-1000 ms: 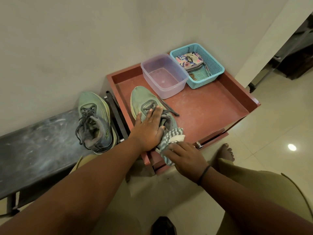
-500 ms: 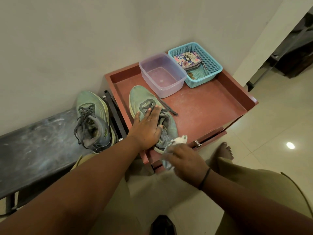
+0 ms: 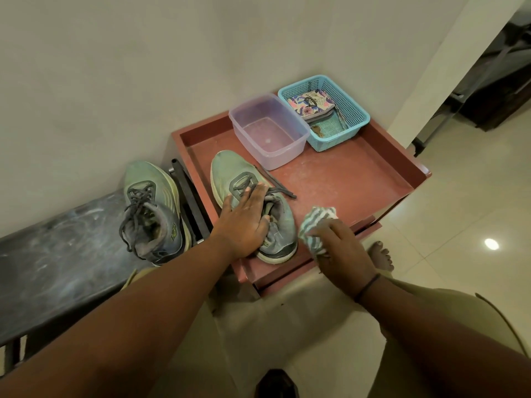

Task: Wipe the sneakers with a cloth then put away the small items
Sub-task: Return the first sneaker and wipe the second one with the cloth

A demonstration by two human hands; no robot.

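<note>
1. Green sneaker [image 3: 230, 179] on the red tray table [image 3: 344, 179]: our left hand [image 3: 244, 222] hides its tongue and collar, so we can't see inside.
2. Basket contents are hard to make out: a flowered pouch [image 3: 311, 103], plus something small and brown we can't identify.
3. Both our forearms are cut off by the frame edge; a dark shape at the bottom edge is unreadable.
4. Left hand lies flat, fingers spread over the laces, pressing the shoe down; nothing gripped.
5. Right hand [image 3: 342, 248] is closed around a striped cloth [image 3: 316, 222], bunched up, just beside the shoe's heel side; we can't tell whether cloth and shoe touch.
6. Second sneaker [image 3: 152, 208] sits apart on the dark bench [image 3: 51, 254] to the left.
7. Clear tub [image 3: 268, 130] stands just past the shoe's toe, blue basket [image 3: 353, 110] right beside it, both at the wall.
8. Bare foot [image 3: 380, 255] on the tiled floor beyond the right hand.
</note>
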